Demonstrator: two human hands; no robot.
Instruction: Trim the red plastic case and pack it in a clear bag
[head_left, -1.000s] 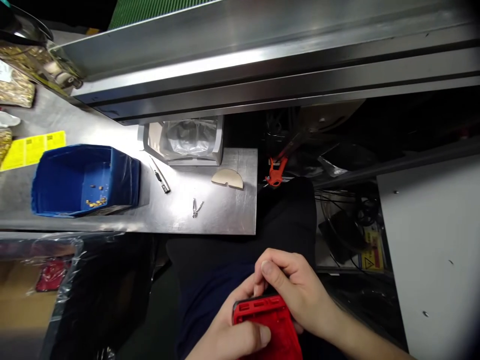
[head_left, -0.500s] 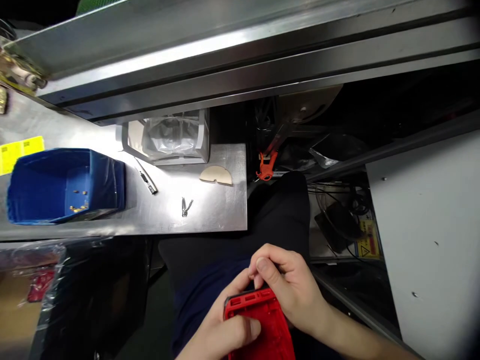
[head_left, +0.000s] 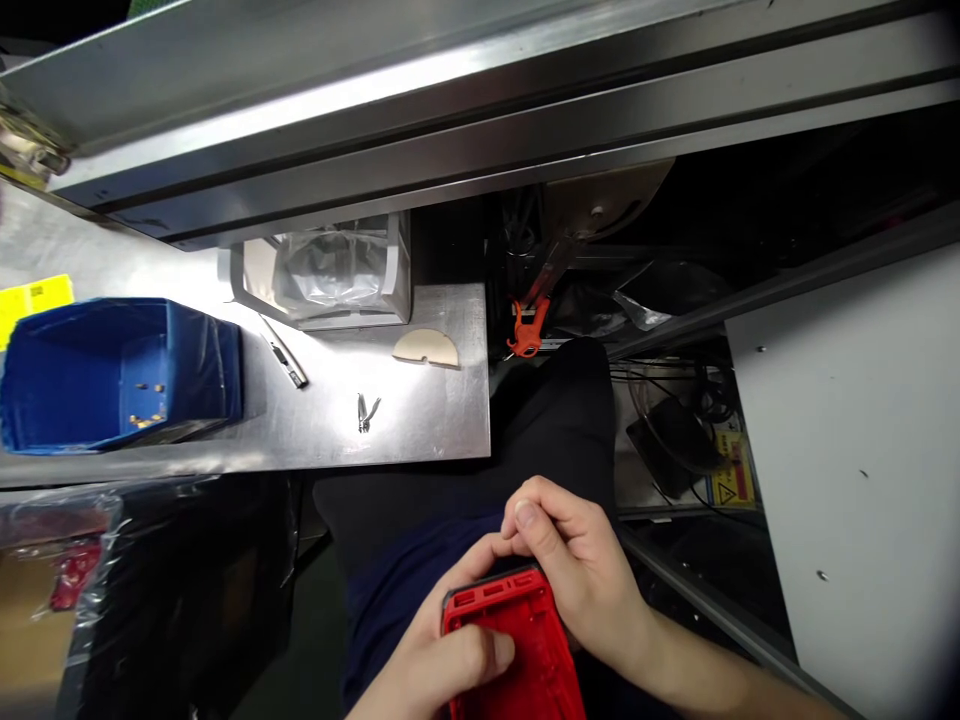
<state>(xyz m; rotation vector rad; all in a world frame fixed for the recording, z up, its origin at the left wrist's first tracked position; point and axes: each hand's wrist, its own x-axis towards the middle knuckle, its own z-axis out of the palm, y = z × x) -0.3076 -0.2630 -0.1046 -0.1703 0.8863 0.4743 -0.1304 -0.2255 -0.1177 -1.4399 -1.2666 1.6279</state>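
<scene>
Both of my hands hold a red plastic part (head_left: 517, 645) low over my lap, at the bottom middle of the head view. My left hand (head_left: 442, 665) grips its left side, with the thumb pressed across the red face. My right hand (head_left: 581, 575) wraps the top right corner, fingers curled and pinched at the part's upper edge. The part has small rectangular slots along its top rim. Its lower end runs out of the picture.
A steel bench (head_left: 420, 420) carries a blue bin (head_left: 112, 375) with small brass pieces, a plastic-lined tray (head_left: 330, 275), a pen-like tool (head_left: 285, 355), small metal tweezers (head_left: 366, 412) and a beige half-disc (head_left: 426, 348). An orange clamp (head_left: 525, 330) hangs beyond. A white panel (head_left: 862, 450) stands right.
The view has shifted so the bench and bin slid left. My hands and the red part sit slightly lower and left, with the grip unchanged.
</scene>
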